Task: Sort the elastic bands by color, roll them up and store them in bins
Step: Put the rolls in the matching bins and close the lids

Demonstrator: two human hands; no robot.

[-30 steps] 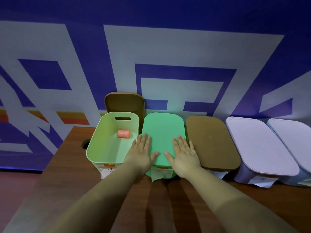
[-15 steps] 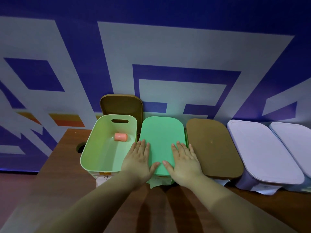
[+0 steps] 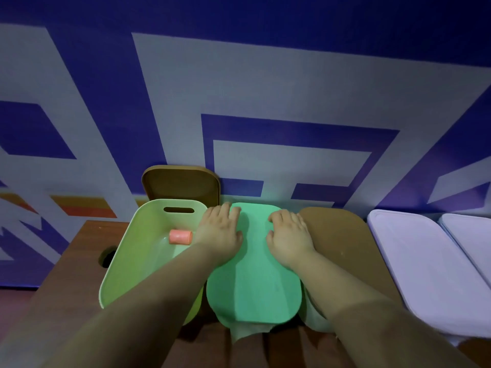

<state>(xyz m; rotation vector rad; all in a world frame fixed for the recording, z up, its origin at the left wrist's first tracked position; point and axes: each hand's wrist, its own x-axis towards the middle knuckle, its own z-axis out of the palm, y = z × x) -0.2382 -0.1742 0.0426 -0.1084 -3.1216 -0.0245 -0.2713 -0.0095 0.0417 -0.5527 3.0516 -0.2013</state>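
A rolled pink elastic band [image 3: 180, 236] lies inside the open light-green bin [image 3: 125, 261] at the left. Beside it stands a bin closed by a green lid [image 3: 255, 282]. My left hand [image 3: 220, 235] lies flat on the far left part of that lid, fingers reaching its back edge. Palm down on the lid's far right part is my right hand [image 3: 289, 237], its fingers bent slightly at the back edge. Neither hand holds anything.
A brown lid [image 3: 180, 181] leans upright against the wall behind the open bin. Right of the green lid stand a brown-lidded bin [image 3: 342, 243] and two lilac-lidded bins [image 3: 414, 266] [image 3: 470, 235]. All sit on a wooden table [image 3: 79, 251] with a cable hole near its left edge.
Both hands have slid from the near end of the green lid to its far end. The camera has moved closer and looks more steeply down on the bins.
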